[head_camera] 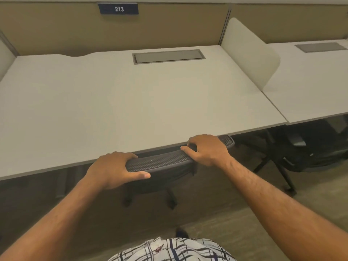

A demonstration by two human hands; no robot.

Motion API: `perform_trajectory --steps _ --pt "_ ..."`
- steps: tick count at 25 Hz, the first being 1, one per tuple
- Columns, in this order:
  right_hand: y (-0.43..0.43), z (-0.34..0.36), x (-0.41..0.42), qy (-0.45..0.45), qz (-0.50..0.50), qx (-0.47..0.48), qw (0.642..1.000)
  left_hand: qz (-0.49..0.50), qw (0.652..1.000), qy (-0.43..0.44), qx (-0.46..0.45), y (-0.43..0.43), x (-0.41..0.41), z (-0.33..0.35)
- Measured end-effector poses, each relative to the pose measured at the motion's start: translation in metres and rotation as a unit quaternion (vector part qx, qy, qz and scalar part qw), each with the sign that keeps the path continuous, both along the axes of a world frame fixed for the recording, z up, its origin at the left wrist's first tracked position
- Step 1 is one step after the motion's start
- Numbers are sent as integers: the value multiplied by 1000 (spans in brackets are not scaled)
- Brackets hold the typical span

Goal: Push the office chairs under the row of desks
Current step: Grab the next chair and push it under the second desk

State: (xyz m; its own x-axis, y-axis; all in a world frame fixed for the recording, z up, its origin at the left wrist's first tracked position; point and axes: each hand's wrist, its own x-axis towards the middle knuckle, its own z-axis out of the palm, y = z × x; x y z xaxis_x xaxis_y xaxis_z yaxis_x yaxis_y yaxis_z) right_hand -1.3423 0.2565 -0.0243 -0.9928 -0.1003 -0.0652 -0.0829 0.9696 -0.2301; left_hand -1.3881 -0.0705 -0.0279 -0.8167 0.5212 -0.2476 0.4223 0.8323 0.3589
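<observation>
Where it stands against the tabletop (pixel 131 102) edge, the office chair backrest (pixel 162 162) is clasped by the curled left grip (pixel 111 169) and right grip (pixel 207 149).

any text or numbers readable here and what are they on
"213", white digits on a dark blue sign fixed to the tan partition wall behind the desk.
No other text shows: none on the chair, the cable hatch or the shirt.

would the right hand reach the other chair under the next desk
Probably not: the right hand grips this chair's backrest, and the other chair sits off right under its desk.
</observation>
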Motion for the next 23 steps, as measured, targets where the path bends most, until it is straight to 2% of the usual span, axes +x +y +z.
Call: perform_trajectory --steps 4,10,16,23 --pt "5 -1 -9 12 21 -13 1000 29 999 31 -25 6 -7 6" --pt "-13 -4 -15 37 24 -15 999 31 999 10 -43 -9 -17 13" --pt "-11 -1 5 28 -18 -16 999 11 999 30 -6 -6 -9 8" --pt "-26 -10 43 108 -57 -63 991 -61 980 188 16 11 26 1"
